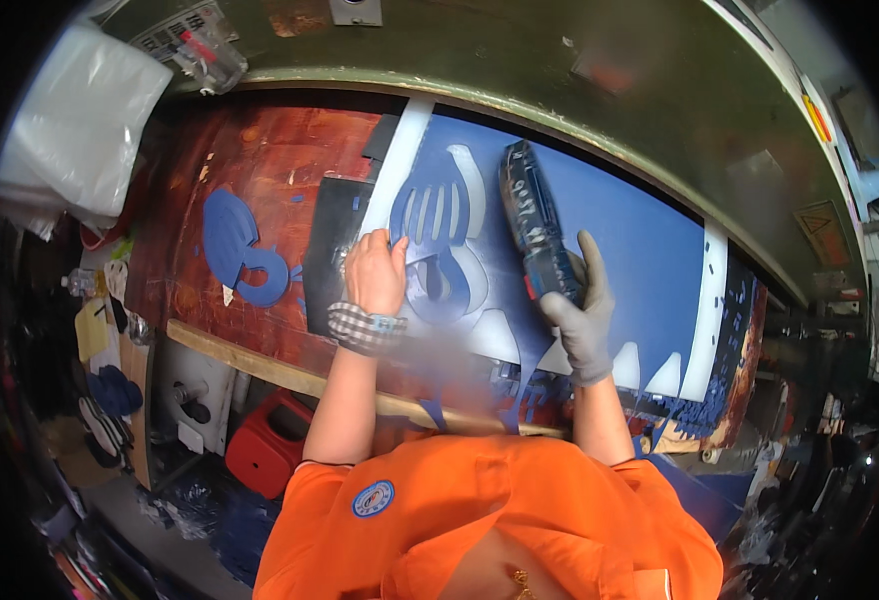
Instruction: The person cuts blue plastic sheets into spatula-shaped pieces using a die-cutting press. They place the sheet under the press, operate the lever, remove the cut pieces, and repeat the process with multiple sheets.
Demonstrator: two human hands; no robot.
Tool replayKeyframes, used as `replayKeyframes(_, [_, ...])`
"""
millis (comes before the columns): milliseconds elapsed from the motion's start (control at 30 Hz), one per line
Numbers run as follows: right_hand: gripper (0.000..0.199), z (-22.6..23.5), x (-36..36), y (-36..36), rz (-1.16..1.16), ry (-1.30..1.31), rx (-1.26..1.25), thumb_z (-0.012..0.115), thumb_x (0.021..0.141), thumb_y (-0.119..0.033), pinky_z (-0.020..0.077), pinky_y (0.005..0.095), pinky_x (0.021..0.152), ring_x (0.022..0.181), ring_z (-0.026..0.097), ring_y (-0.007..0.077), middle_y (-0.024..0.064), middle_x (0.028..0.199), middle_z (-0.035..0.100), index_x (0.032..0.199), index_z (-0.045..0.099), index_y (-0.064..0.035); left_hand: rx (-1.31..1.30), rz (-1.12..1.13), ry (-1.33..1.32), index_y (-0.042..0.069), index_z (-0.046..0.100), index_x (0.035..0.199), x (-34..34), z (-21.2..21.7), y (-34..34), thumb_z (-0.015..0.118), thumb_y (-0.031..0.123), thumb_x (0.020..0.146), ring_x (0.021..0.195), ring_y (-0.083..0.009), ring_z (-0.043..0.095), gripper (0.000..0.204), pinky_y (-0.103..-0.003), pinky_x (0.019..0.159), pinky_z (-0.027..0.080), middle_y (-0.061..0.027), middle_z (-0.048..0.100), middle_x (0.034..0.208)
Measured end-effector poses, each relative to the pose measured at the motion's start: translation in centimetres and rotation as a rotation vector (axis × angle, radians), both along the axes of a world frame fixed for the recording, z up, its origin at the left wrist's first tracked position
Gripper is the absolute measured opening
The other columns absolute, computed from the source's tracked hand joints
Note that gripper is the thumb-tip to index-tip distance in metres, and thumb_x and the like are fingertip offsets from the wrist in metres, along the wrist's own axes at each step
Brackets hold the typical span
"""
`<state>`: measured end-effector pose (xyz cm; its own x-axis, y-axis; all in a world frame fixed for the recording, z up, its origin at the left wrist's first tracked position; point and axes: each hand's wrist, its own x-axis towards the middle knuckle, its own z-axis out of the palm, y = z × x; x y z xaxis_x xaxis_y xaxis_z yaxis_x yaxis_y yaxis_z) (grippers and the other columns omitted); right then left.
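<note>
The lower end of a black block is clasped by the gloved right grip, thumb and fingers closed about it; the block is seen over the blue sheet, but whether the two touch cannot be told. The bare left grip is laid at the sheet's left edge, fingers together; whether anything is pinched there cannot be told. A checked cuff is worn at that wrist. Under the sheet, a white board is exposed at both sides and through cut openings. Left of the sheet, a black mat and, farther out, a blue cutout are set on the red worktop. Beyond the sheet, a green beam is seen.
</note>
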<state>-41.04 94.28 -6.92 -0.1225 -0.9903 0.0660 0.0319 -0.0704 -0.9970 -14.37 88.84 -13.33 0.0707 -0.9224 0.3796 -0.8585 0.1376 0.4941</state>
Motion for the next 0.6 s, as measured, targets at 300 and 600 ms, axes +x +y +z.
replayKeyframes(300, [0.094,-3.6,-1.9,-1.7,-0.031,0.876,-0.273,0.087,0.062,-0.020,0.0435,0.0473,0.102,0.120,0.052,0.0416,0.0248,0.128,0.055,0.143,0.044,0.0015,0.024,-0.118,0.159,0.000,0.060,0.125,0.2,-0.2,-3.1,0.066,0.013,0.090,0.071,-0.0284,0.055,0.038,-0.042,0.071,0.047,-0.0107,0.054,0.076])
replayKeyframes(600, [0.106,-5.7,-2.4,-9.4,0.029,0.926,-0.248,0.087,0.064,-0.025,0.0446,0.0435,0.101,0.119,0.055,0.0398,0.0263,0.133,0.052,0.149,0.031,0.0048,0.020,-0.116,0.159,0.002,0.066,0.117,0.0,-3.0,-11.2,0.065,0.012,0.092,0.069,-0.0279,0.059,0.027,-0.039,0.067,0.049,-0.0119,0.060,0.077])
